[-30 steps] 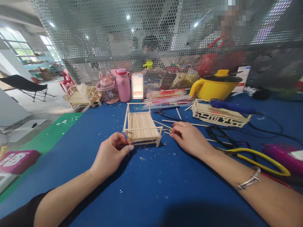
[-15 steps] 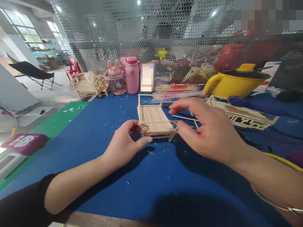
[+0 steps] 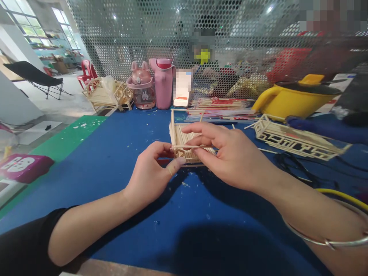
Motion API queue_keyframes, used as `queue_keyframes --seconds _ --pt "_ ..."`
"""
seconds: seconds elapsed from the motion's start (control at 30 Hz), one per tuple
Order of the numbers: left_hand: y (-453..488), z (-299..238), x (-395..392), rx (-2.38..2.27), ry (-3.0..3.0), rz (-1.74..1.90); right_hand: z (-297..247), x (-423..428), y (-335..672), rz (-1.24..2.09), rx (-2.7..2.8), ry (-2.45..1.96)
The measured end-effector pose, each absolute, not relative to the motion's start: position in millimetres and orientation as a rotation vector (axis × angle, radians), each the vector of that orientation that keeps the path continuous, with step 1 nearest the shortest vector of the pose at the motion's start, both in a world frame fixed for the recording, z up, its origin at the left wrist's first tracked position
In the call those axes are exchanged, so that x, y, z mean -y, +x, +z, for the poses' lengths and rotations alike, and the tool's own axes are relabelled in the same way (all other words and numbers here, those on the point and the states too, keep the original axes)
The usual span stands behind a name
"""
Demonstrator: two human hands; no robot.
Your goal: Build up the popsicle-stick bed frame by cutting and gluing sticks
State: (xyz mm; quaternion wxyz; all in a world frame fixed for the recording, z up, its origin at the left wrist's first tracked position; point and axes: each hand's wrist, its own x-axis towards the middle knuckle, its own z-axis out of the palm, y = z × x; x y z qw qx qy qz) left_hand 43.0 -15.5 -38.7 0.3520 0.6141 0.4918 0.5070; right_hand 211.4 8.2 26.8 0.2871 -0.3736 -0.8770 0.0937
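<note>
A blue tabletop (image 3: 129,132) spreads under everything, and a perforated metal screen (image 3: 143,30) rises behind it. The right hand (image 3: 232,157) reaches in over the work, its fingers bent and a little apart above the slats, its thumb lower and nearer the viewer. The left hand (image 3: 152,168) pinches the near left corner of a small stick frame (image 3: 178,132) between thumb and forefinger, the other fingers curled out of sight. To the right rear sits a yellow pot (image 3: 299,100) with a dark lid, and in front of it lies a longer stick assembly (image 3: 301,140). The small stick frame is at the middle of the table, between the two hands, with a slatted platform and taller posts at its far end; whether it rests on the blue top or is slightly lifted, I cannot tell. At the far left edge stands another stick structure (image 3: 99,96). Next to it are a rabbit-eared container (image 3: 140,92) and a pink bottle (image 3: 163,88), with a phone (image 3: 181,100) upright beside the bottle. Smallest of all, a thin stick (image 3: 184,147) runs sideways across the frame's near side to the right fingertips; whether they grip it cannot be made out.
</note>
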Motion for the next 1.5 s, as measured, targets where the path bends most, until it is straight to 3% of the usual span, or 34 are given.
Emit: queue_keyframes --seconds 0.43,0.77,1.5 --pt "44.3 -38.9 14.6 -1.244 1.571 1.353 26.0 -8.8 211.1 0.332 2.316 -0.988" --pt "38.6 -33.1 15.3 -1.299 1.628 1.258 25.5 -7.4 216.6 0.079 2.370 -0.949" --pt "37.5 -31.1 15.0 -1.373 1.698 1.291 30.0 -17.7 221.8 0.572 2.409 -0.910"
